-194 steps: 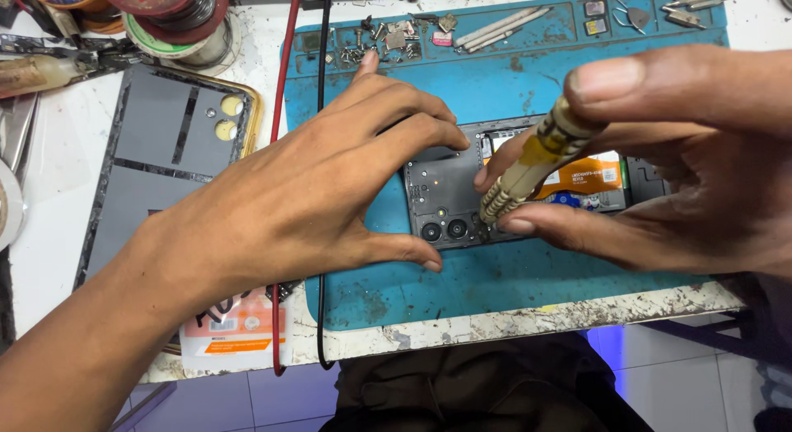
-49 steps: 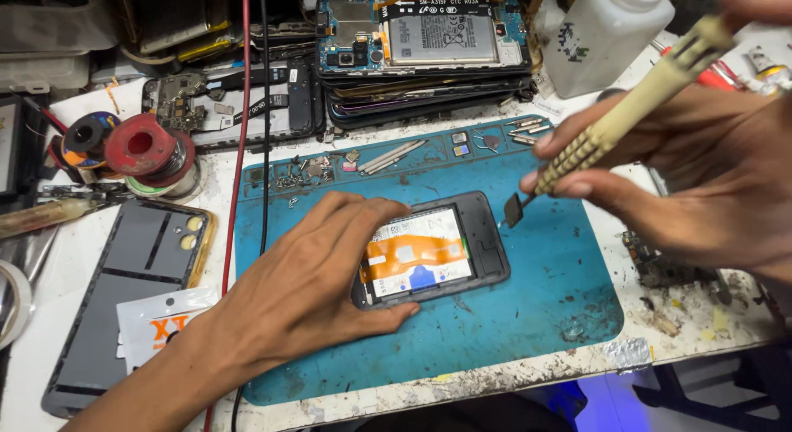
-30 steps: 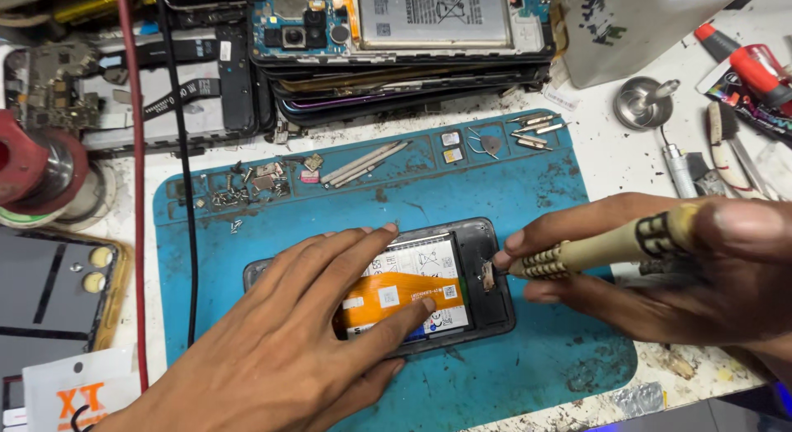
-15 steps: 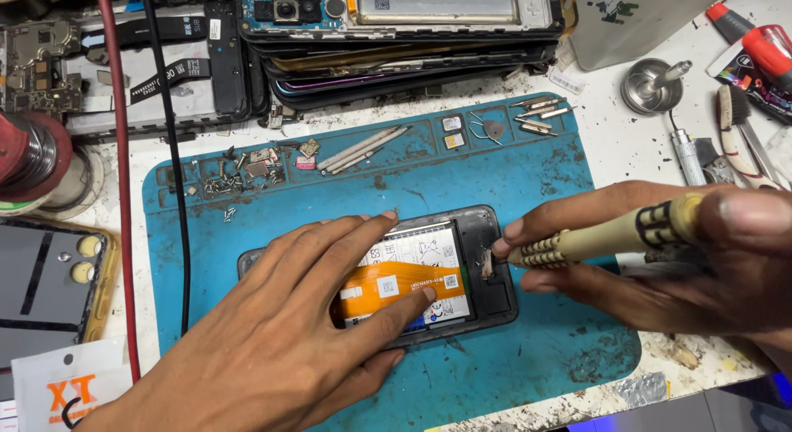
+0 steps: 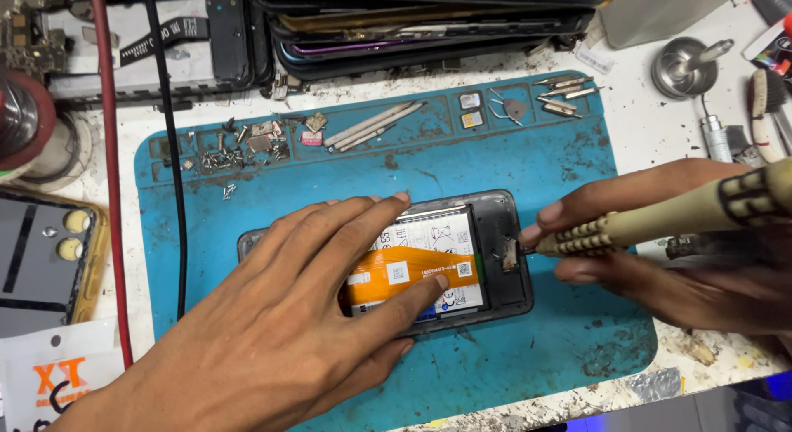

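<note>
Opened phone [image 5: 503, 226] lies mid blue mat [image 5: 528, 160], back off. Left hand [image 5: 272, 333] spread flat, fingers wide, pinning phone and orange flex [image 5: 412, 271]. Right hand [image 5: 660, 259] pinches screwdriver [image 5: 660, 221], tip at right-end screw. Keep driver square to the screw, press lightly, hold phone steady.

The blue rubbery work mat [image 5: 511, 172] looks matt and scuffed, smeared with dark grime, and the white desk [image 5: 652, 127] around its edges is stained and gritty. The opened black plastic phone frame [image 5: 510, 290] shows a glossy orange ribbon strip [image 5: 412, 271] over a paper-labelled battery. The cream plastic screwdriver handle [image 5: 660, 221] is knurled, its tip bare metal.
</note>
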`<control>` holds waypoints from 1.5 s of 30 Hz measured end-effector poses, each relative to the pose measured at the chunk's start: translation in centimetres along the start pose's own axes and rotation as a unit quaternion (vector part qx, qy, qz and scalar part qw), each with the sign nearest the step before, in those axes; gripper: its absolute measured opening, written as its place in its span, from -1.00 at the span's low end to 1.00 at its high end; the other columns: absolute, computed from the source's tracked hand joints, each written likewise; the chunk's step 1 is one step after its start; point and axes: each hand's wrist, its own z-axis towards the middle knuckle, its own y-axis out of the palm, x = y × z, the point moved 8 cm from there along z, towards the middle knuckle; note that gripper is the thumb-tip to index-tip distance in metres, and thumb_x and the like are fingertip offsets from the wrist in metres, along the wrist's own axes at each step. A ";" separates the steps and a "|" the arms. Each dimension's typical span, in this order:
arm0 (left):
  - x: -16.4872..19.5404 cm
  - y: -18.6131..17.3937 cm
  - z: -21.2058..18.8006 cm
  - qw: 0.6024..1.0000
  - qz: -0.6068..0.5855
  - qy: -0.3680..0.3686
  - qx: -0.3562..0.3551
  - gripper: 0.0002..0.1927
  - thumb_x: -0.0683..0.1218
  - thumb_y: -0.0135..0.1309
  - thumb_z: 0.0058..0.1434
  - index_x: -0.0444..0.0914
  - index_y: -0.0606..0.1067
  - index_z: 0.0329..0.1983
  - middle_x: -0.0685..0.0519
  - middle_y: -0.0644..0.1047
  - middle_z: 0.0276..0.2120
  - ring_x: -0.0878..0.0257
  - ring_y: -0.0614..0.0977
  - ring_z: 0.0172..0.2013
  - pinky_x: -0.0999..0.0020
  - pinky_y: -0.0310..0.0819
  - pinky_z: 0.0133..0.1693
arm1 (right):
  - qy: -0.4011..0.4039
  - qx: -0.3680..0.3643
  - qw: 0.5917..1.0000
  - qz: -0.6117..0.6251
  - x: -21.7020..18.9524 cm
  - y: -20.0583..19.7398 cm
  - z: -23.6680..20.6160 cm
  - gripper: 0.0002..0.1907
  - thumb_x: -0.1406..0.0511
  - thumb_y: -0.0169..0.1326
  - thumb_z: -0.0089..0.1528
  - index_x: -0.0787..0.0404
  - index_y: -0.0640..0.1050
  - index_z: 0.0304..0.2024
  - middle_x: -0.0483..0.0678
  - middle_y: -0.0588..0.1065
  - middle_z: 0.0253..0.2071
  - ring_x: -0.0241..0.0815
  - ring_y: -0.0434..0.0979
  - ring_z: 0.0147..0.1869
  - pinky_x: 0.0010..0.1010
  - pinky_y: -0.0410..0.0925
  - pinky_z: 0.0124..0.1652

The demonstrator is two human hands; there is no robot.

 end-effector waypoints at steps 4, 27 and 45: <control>0.1 0.0 -0.1 1.000 0.018 0.006 0.002 -0.48 0.14 0.15 0.19 -0.14 0.44 0.17 -0.38 0.27 0.30 -0.26 0.35 0.28 -0.19 0.29 0.15 | 0.057 -0.020 0.998 0.020 1.2 0.3 -0.4 -0.65 0.33 0.24 0.19 0.21 0.54 0.03 -0.06 0.70 -0.10 -0.23 0.70 0.02 -0.38 0.55 0.00; 0.2 0.3 -0.5 1.000 0.005 0.008 0.004 -0.52 0.13 0.12 0.23 -0.18 0.45 0.14 -0.39 0.25 0.32 -0.26 0.31 0.32 -0.23 0.22 0.23 | 0.042 -0.071 0.996 0.018 0.2 0.8 0.0 -0.61 0.39 0.20 0.18 0.19 0.56 0.08 -0.04 0.68 -0.01 -0.21 0.71 0.09 -0.37 0.52 0.04; 1.8 0.2 2.4 0.994 0.049 0.102 0.005 -0.10 0.53 -0.08 0.17 -0.30 0.46 0.18 -0.14 0.31 0.32 -0.10 0.26 0.33 -0.45 -0.03 0.31 | -0.178 -0.046 0.974 -0.136 -3.8 -1.6 3.8 -0.71 0.35 0.25 0.15 0.10 0.53 -0.09 -0.14 0.58 -0.25 -0.32 0.66 -0.13 -0.36 0.54 -0.01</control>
